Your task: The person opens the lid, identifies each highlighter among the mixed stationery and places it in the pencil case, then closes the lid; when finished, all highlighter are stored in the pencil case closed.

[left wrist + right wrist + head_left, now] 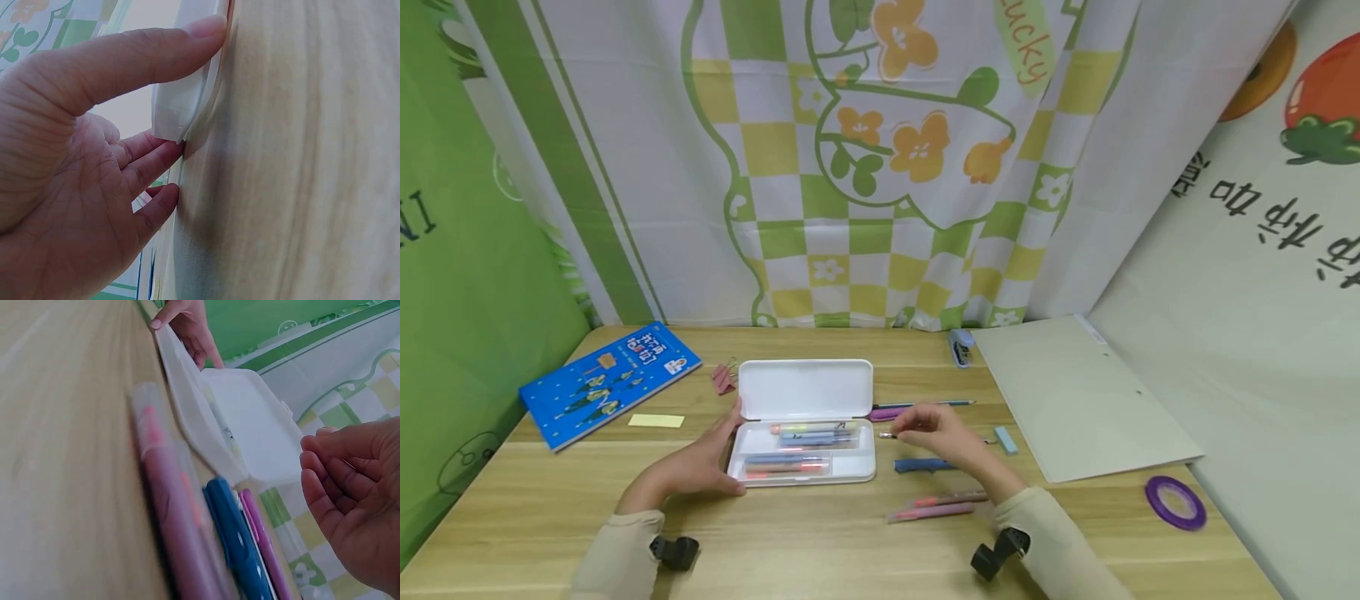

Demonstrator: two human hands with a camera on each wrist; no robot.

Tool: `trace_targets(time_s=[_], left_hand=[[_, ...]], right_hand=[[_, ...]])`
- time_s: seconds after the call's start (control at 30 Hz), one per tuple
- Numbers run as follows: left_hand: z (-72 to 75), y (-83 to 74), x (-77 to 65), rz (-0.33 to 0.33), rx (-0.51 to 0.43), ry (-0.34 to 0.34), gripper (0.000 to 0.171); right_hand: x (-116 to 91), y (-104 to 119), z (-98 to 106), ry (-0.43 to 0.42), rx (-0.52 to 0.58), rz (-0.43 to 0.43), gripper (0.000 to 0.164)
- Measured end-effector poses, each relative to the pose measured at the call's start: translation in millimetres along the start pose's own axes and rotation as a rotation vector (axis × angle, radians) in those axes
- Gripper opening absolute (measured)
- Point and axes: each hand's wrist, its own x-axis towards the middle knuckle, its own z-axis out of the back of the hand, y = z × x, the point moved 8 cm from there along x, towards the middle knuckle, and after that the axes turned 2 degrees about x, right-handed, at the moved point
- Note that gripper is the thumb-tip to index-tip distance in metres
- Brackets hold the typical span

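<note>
A white pencil case (806,481) stands on the table with its lid raised, and several highlighters (817,435) lie in its two compartments. My left hand (696,460) holds the case's left end, thumb at the front corner and fingers farther back. Just right of the case, my right hand (936,432) hovers with loosely bent fingers; nothing shows between them in the right wrist view. Under it on the table lie a thin pen (887,435), partly hidden, and a blue pen (919,465). Behind it are a purple pen (886,413) and a dark pencil (951,403).
Two highlighters (929,512) lie near the front. Right are a light blue eraser (1005,440), a stapler (960,348), a pale board (1082,400) and a purple tape roll (1176,502). Left are a blue book (612,383), yellow sticky notes (657,421) and pink binder clips (723,379).
</note>
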Motion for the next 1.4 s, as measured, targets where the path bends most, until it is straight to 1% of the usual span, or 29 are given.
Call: trace_targets(time_s=[0.07, 0.2, 0.3, 0.37, 0.43, 0.47, 0.57, 0.63, 0.7, 0.8, 0.93, 1.2, 1.33, 1.4], left_hand=[[0.0, -0.3, -0.2, 0.0, 0.002, -0.001, 0.128], [0.4, -0.3, -0.7, -0.001, 0.01, -0.005, 0.127], [0.3, 0.0, -0.9, -0.003, 0.008, -0.004, 0.126], [0.5, -0.1, -1.3, -0.002, 0.003, -0.002, 0.127], [1.2, 0.2, -1.9, 0.006, 0.0, -0.002, 0.128], [1.8, 0.2, -2.2, 0.011, -0.004, -0.005, 0.129], [3.0, 0.3, -3.0, 0.02, -0.008, -0.007, 0.129], [3.0, 0.1, -3.2, 0.021, -0.005, -0.007, 0.128], [2.1, -0.5, -2.8, 0.019, -0.011, -0.002, 0.128], [0.7, -0.6, -1.7, 0.021, -0.004, 0.004, 0.128], [-0.4, -0.2, 0.0, 0.017, 0.006, 0.007, 0.128], [-0.9, 1.1, 1.4, 0.01, -0.004, 0.011, 0.129], [-0.8, 1.2, 0.7, 0.017, -0.004, 0.008, 0.129], [-0.7, 1.6, 0.3, 0.02, -0.004, 0.009, 0.129]], right_hand=[[-10.4, -3.6, 3.9, 0.022, -0.021, 0.018, 0.014], [-33.2, -14.2, 8.6, 0.057, -0.051, -0.005, 0.014], [-50.1, -26.3, 11.4, 0.061, -0.014, -0.11, 0.015], [-58.6, -32.0, 13.1, 0.058, -0.004, -0.16, 0.016], [-64.5, -35.0, 14.8, 0.06, -0.02, -0.181, 0.016], [-66.2, -34.5, 15.5, 0.067, -0.051, -0.166, 0.015], [-69.6, -32.2, 17.1, 0.089, -0.158, -0.109, 0.013], [-71.5, -31.7, 18.0, 0.102, -0.208, -0.088, 0.012], [-73.5, -31.5, 18.7, 0.113, -0.237, -0.077, 0.012], [-75.8, -31.7, 19.4, 0.12, -0.252, -0.07, 0.012], [-78.0, -34.8, 20.2, 0.12, -0.251, -0.072, 0.012], [-78.6, -35.7, 23.4, 0.093, -0.24, -0.088, 0.012], [-74.2, -33.6, 24.7, 0.062, -0.187, -0.122, 0.011], [-69.5, -32.0, 23.4, 0.041, -0.128, -0.157, 0.012]])
